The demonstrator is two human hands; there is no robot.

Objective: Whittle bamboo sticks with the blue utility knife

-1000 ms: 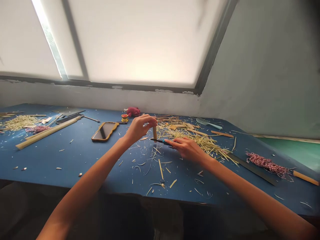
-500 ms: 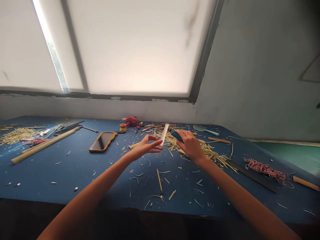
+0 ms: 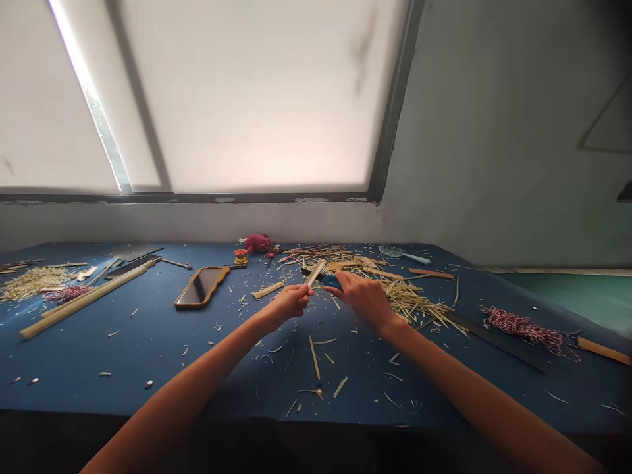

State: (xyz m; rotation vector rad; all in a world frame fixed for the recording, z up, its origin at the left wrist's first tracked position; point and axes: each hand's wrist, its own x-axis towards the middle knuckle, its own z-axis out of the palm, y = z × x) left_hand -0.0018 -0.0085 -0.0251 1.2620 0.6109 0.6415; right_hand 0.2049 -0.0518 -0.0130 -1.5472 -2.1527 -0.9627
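The left hand [image 3: 291,304] has its fingers [image 3: 300,296] clenched around the lower end of a pale bamboo strip [image 3: 315,272]. The strip's long axis runs from those fingers up and to the right, tilting away from the person, so its free end sticks out past the fingertips toward the right hand [image 3: 365,296]. The left hand is the nearer one and is the one holding it.

The right hand's fingers are closed over the blue handle of a knife [image 3: 330,282]. The knife's dark blade [image 3: 309,272] points left, lying roughly crosswise to the strip at its upper part. Whether blade and strip touch or the blade passes just behind it, I cannot tell.

Both hands are raised just above the blue counter [image 3: 99,368]. A short bamboo stick [image 3: 268,290] lies beyond and left of the left fingers, and a heap of bamboo shavings [image 3: 412,304] lies ahead and right of the right fingers. Farther left of the left fingers lies a phone [image 3: 201,287].
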